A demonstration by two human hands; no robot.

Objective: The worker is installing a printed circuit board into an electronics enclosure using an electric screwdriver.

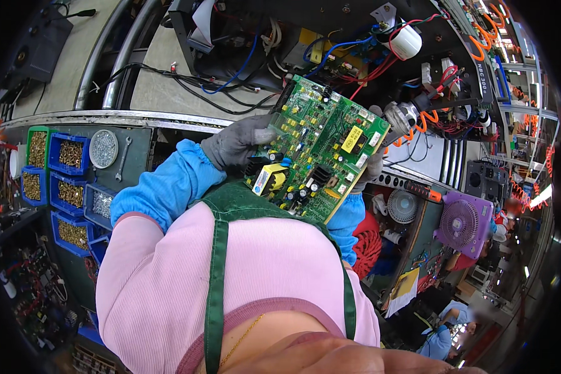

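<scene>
A large green circuit board [311,140], crowded with small parts and a yellow transformer [270,179], is held up in front of my chest, tilted. My left hand [238,142], in a grey glove, grips its left edge with the thumb on the face side. The grey-gloved right hand [374,164] is closed on the right edge, mostly hidden behind the board. Just beyond the board's upper right corner is a metal tool [402,117] beside an orange coiled hose. Past the board lies an open black machine housing [349,15] with loose wires and a white cylinder [406,38].
Blue bins [69,153] of brass-coloured fasteners, a round dish [104,149] of small silvery parts and a wrench [124,158] lie at left. Black cables [187,80] cross the metal edge ahead. A purple fan [462,223] stands at right; people sit farther off.
</scene>
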